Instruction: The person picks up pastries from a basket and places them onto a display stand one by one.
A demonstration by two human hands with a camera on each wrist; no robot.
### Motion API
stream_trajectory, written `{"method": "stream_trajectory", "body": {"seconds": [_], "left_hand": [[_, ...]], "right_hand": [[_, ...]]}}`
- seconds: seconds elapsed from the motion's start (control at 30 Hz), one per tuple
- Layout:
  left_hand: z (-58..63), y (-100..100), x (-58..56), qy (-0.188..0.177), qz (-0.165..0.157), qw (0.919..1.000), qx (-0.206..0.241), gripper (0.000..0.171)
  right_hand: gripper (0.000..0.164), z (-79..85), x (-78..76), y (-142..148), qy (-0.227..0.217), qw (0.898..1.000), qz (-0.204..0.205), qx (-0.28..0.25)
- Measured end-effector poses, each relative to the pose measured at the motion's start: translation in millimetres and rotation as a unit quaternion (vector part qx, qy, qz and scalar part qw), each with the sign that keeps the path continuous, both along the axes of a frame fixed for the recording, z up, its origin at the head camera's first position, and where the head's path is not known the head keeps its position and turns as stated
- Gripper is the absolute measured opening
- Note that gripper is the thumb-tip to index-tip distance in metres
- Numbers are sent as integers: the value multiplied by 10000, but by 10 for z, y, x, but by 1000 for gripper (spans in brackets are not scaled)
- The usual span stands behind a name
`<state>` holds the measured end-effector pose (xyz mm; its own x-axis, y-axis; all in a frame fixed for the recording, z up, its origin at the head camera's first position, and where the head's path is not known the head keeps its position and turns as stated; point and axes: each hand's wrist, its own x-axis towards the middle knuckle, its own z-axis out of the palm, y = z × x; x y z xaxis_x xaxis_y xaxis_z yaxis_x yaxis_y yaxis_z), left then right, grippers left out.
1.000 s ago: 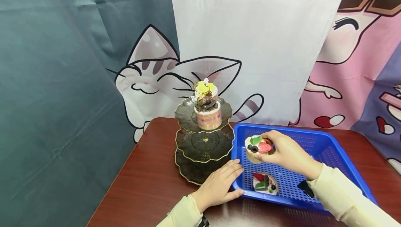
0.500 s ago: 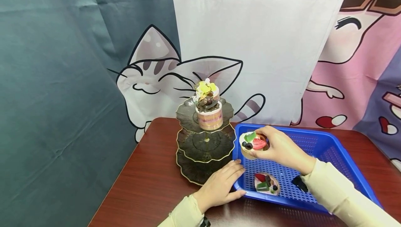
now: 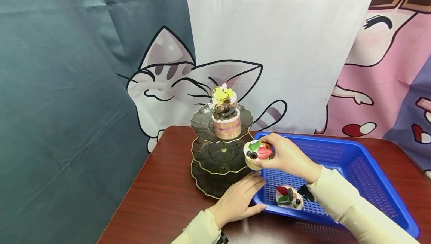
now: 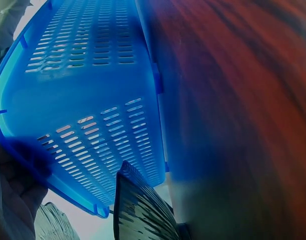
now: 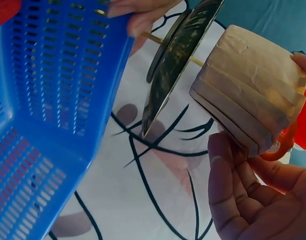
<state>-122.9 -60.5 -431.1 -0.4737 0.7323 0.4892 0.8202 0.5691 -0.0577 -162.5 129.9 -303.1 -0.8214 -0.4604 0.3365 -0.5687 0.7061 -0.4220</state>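
Observation:
My right hand (image 3: 289, 156) pinches a mini cake (image 3: 253, 158) between thumb and fingers, over the basket's left rim. Strawberry, dark berries and a green piece top it; the right wrist view shows the cake's ridged beige side (image 5: 252, 90). My left hand (image 3: 237, 199) rests on the near left corner of the blue plastic basket (image 3: 313, 139), fingers extended over the rim. A round fruit-topped cake (image 3: 289, 199) lies inside the basket. Just left stands a dark, gold-edged three-tier stand (image 3: 207, 158). Its top tier bears a chocolate-topped cake (image 3: 227, 126) and, behind it, a yellow-topped cake (image 3: 220, 94).
The reddish-brown wooden table (image 3: 151, 199) carries the stand and basket. Behind its far edge hangs a cloth backdrop (image 3: 286, 42) with a cartoon cat. The stand's scalloped tiers sit close to the basket's left side.
My right hand has carried the mini cake left, from above the basket's inside to its left rim, nearer the stand. My left hand has stayed on the basket corner.

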Motion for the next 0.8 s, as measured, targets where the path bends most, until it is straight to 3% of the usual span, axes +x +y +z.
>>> {"method": "stream_trajectory", "body": {"seconds": [0.6,0.8], "left_hand": [[28,0,14,40,33,10000,39,58],[20,-7,11,88,13,9999,47,58]], "right_hand": [[57,-30,-96,-329,-63,10000,3,-67],[49,-28,-118,-483,-59,9998,-23,-177]]}}
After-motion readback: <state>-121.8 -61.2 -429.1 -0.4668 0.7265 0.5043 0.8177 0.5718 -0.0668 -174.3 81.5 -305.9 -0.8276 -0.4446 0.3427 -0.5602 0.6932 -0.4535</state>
